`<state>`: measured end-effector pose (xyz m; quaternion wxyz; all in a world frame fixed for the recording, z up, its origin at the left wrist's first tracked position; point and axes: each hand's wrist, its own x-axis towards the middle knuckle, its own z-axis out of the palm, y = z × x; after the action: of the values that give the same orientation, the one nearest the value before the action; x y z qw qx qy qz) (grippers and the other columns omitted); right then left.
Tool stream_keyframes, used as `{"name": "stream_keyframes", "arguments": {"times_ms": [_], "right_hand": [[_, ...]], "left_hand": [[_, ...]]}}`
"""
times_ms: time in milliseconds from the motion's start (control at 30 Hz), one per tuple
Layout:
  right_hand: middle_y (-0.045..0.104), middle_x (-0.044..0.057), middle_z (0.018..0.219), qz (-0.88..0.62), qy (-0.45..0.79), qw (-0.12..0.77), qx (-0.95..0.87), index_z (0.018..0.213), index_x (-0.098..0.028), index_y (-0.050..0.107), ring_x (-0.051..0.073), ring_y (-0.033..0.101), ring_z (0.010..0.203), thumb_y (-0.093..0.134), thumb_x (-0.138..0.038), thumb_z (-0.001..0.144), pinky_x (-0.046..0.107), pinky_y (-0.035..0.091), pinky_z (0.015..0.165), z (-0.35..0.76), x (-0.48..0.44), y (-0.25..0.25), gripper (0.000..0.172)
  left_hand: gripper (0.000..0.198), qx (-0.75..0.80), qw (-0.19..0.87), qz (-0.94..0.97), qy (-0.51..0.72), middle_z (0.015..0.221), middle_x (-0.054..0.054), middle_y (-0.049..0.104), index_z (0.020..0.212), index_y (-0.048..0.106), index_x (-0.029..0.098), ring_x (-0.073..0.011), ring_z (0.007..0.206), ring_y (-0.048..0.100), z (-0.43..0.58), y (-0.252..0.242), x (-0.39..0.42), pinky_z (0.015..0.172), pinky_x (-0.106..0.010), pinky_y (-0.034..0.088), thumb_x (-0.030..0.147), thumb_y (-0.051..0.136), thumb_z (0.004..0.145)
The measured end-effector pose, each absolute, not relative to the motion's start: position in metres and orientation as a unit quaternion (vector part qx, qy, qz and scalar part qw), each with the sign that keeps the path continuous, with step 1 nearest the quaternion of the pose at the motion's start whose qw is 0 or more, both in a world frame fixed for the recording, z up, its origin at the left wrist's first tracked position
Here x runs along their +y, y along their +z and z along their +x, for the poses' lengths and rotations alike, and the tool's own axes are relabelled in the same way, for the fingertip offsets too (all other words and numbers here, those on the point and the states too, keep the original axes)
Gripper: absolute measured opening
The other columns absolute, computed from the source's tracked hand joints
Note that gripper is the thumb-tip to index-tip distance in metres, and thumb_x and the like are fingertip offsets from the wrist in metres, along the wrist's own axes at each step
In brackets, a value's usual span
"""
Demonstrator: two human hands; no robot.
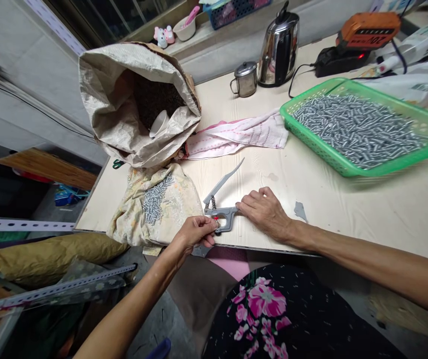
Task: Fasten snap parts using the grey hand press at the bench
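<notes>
Gripping the press point(223, 212) by its right end with right hand point(268, 213), pinching left hand point(198, 231) closed, contents hidden, at its opening.

My tool point(227, 212) was grey at centre, the basket point(344, 171) at right green, my clothes point(311, 309) at bottom black with pink flowers

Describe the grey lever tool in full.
The grey lever tool looks metallic. Its long, tapering lever is raised, slanting rightward, above a coil spring; the frame below has an open loop with a red part at its left. It sits at the near edge of the table. The left hand is at the loop, its grip unclear; the right hand touches the frame's right end.
</notes>
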<state>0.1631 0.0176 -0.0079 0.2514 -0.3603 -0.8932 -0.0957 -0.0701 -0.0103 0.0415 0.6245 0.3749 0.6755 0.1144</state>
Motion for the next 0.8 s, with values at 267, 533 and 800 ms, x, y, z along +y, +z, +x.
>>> {"name": "stream_keyframes", "arguments": {"times_ms": [267, 533, 800], "right_hand": [[0.062, 0.003, 0.078, -0.363, -0.014, 0.207, -0.908, 0.083, -0.018, 0.063, 0.019, 0.045, 0.078, 0.046, -0.020, 0.101, 0.036, 0.025, 0.075, 0.163, 0.025, -0.008, 0.024], [0.037, 0.019, 0.152, -0.355, 0.104, 0.144, -0.918, 0.140, -0.019, 0.046, 0.037, 0.038, 0.131, 0.059, -0.061, 0.088, 0.053, 0.033, 0.102, 0.175, 0.047, 0.005, 0.068], [0.049, 0.024, 0.139, -0.310, 0.111, 0.021, -0.944, 0.143, -0.008, 0.042, 0.041, 0.044, 0.125, 0.073, -0.069, 0.068, 0.065, 0.028, 0.107, 0.167, 0.096, 0.022, 0.101]], "left_hand": [[0.033, 0.684, 0.645, 0.331, 0.082, 0.053, 0.001, 0.064, 0.079, 0.063, 0.013, -0.0088, 0.043, 0.061, -0.070, 0.042, 0.000, 0.044, -0.015, 0.046, 0.038, 0.083, 0.072], [0.028, 0.698, 0.641, 0.313, 0.056, 0.048, -0.001, 0.063, 0.073, 0.063, 0.012, -0.0085, 0.038, 0.057, -0.066, 0.048, 0.003, 0.040, -0.014, 0.041, 0.033, 0.081, 0.074], [0.029, 0.723, 0.628, 0.287, 0.032, 0.045, -0.001, 0.062, 0.067, 0.062, 0.011, -0.0085, 0.036, 0.056, -0.060, 0.053, 0.005, 0.040, -0.014, 0.037, 0.033, 0.082, 0.073]]}}
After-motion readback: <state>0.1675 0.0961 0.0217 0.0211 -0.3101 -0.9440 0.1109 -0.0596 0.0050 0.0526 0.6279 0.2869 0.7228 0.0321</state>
